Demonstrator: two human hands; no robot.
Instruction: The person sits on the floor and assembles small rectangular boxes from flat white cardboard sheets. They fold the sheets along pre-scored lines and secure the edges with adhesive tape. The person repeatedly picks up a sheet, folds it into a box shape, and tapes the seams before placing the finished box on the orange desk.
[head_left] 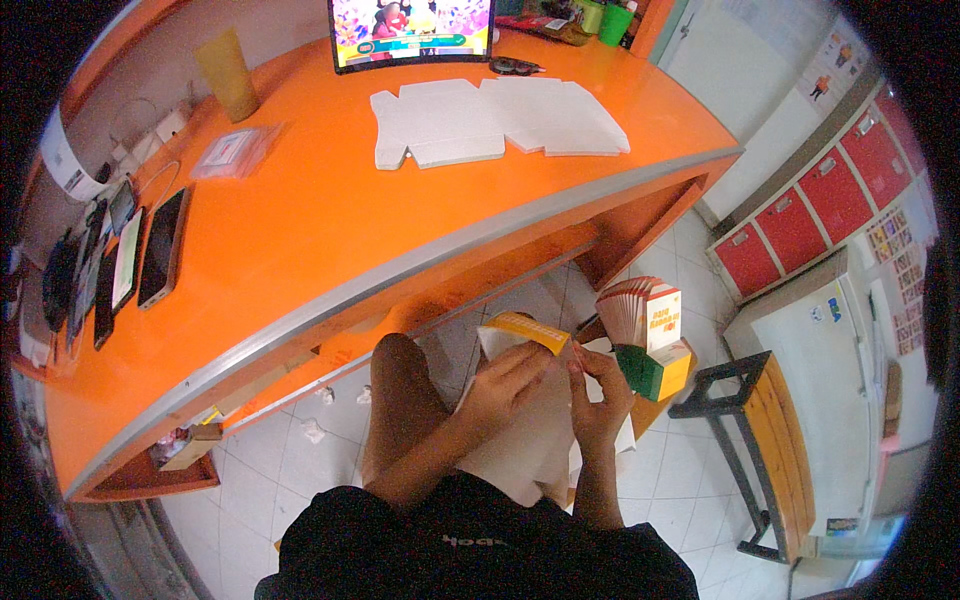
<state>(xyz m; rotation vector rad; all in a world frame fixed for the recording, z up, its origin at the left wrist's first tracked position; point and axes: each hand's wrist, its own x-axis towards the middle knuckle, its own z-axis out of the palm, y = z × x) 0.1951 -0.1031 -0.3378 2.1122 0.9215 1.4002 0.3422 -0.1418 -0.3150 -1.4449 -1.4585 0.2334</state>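
Observation:
Over my lap, my left hand [508, 388] and my right hand [602, 398] are closed on a flat piece of box cardboard. Its far flap is a yellow strip [535, 331] that stands up and curves. The left fingers press behind this strip, while my right thumb and fingers pinch its right end. The pale inside of the cardboard [525, 450] spreads over my legs down to my shirt. Just beyond my right hand, a fanned stack of white and red folded cartons [647, 312] rests on a green and yellow box [655, 370].
On the orange desk [330, 210] lie flat white carton blanks [500, 122], a plastic packet [236, 152] and several phones [165, 245]. A screen [412, 35] stands behind. To the right are a wooden bench [775, 440] and red lockers [790, 228]. Crumpled paper [313, 431] lies on the floor.

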